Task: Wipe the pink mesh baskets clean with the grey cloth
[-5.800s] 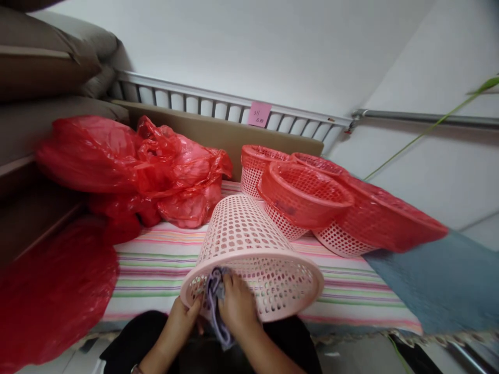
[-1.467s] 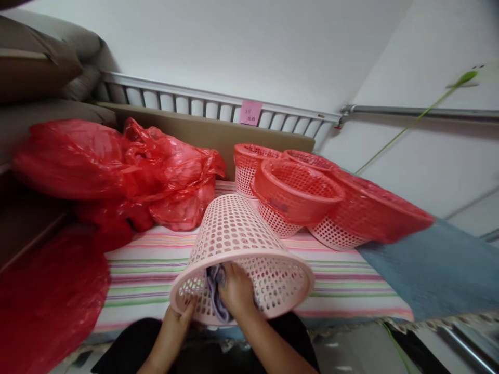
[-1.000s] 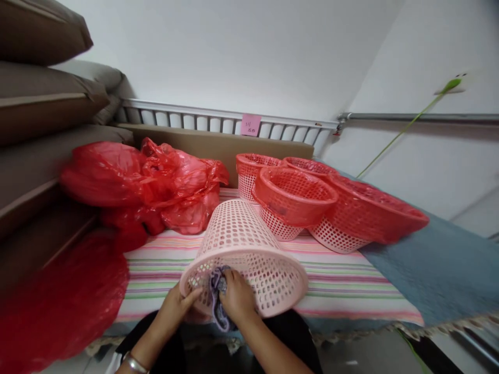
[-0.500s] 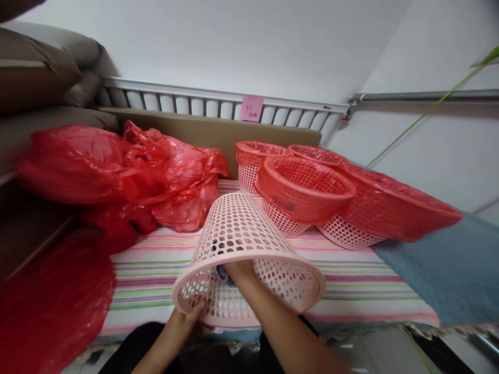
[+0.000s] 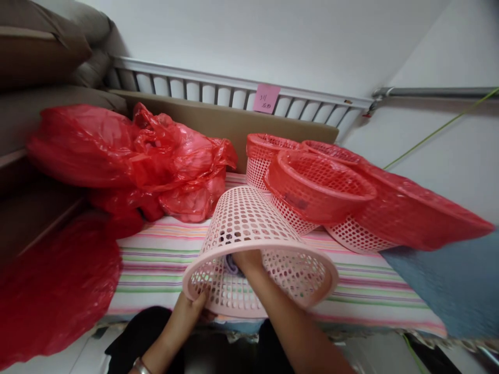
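Note:
A pale pink perforated basket (image 5: 249, 223) lies on its side on the striped bed cover, its open mouth facing me. My left hand (image 5: 191, 311) grips the near left part of its rim. My right hand (image 5: 245, 259) reaches inside the basket, pressed on a purple cloth (image 5: 233, 266) against the inner wall. The basket rim hides most of its fingers; only the wrist and the back of the hand show.
Several red mesh baskets (image 5: 315, 187) wrapped in red plastic stand behind and to the right. Crumpled red plastic bags (image 5: 156, 161) lie at the left, another red bag (image 5: 50, 291) nearer. A white rail (image 5: 218, 91), cardboard (image 5: 234, 124) and a blue cover (image 5: 448, 280) border the bed.
My right hand with the purple cloth has moved from the basket's rim to deep inside it. The basket tilted slightly; my left hand stays on the rim.

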A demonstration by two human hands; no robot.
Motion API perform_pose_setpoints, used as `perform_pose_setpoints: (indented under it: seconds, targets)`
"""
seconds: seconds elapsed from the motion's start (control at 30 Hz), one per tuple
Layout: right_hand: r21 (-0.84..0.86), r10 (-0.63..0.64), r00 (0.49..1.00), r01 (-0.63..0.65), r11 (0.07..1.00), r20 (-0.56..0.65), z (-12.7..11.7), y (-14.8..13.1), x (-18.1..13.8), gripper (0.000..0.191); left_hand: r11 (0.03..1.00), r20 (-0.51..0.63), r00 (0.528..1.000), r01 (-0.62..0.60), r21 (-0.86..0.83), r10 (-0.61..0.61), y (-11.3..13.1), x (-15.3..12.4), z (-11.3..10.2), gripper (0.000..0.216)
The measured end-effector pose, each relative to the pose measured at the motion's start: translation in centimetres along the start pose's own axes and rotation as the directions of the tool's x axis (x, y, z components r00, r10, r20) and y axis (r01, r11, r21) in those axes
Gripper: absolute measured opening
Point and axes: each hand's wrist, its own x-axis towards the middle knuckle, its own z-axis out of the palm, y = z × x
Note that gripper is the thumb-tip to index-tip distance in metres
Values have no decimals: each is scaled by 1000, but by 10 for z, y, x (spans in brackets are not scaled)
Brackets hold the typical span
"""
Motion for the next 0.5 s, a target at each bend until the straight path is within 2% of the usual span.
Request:
perform_pose_setpoints:
  seconds: [0.1,0.2,0.27,0.37,0.5]
  targets:
    - [-194,-28,995,46,980,94,3,-5,-63,44,1000,-13,1000,-21,5,21,5,-2,0,45]
    - [-199,-46,991,70,977,126,4,-6,-118,45,999,-2,999,-44,12,44,12,-4,0,48]
    - [-180,-42,988,69,981,151,2,-8,-135,41,997,16,997,-75,27,75,15,-6,0,49]
    - [-179,-41,987,69,982,155,-1,-10,-129,40,989,38,991,-129,68,127,14,-9,-2,45]
    - [-206,-58,992,80,975,111,-2,-13,-81,42,981,66,985,-163,108,156,5,-11,-8,48]
